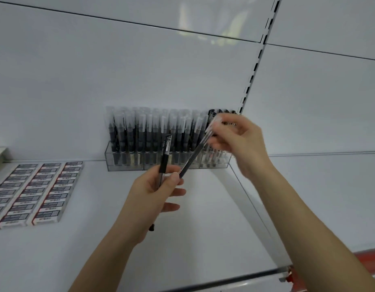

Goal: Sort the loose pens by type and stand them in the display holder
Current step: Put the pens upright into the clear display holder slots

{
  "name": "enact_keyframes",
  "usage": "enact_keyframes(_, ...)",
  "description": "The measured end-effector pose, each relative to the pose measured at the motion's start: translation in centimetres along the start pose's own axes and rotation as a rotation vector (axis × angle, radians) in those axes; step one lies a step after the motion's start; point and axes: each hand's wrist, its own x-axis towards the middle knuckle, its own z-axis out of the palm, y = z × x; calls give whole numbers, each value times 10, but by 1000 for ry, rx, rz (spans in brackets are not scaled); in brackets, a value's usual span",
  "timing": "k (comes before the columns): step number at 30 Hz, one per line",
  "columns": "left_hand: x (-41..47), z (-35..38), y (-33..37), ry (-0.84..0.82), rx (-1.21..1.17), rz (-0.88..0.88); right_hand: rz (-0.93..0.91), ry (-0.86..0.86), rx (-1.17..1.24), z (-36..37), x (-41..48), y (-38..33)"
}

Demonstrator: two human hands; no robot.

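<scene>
Head view: pinching capped pen (194, 152) with right hand (239, 142), gripping second pen (164, 157) in left hand (152, 192), nearly finishing filling display holder (129, 167) beyond both grips.

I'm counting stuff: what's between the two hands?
Head view: a slanted clear-capped pen spans from the right hand down to the left hand, in front of the display holder.

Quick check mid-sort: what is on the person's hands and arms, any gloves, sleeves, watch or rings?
The left hand and right hand are ungloved, with no rings that I can see, though the right is motion-blurred. The left forearm and right forearm show no sleeve, watch or band down to the frame edge.
</scene>
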Motion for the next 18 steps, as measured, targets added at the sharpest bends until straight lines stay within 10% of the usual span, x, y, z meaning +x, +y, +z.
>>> enact_keyframes(6,1,-7,-3,91,86,-4,-256,246,-276,-16,33,-1)
enact_keyframes(18,5,-6,-6,138,42,42,-270,-43,-664,8,45,37)
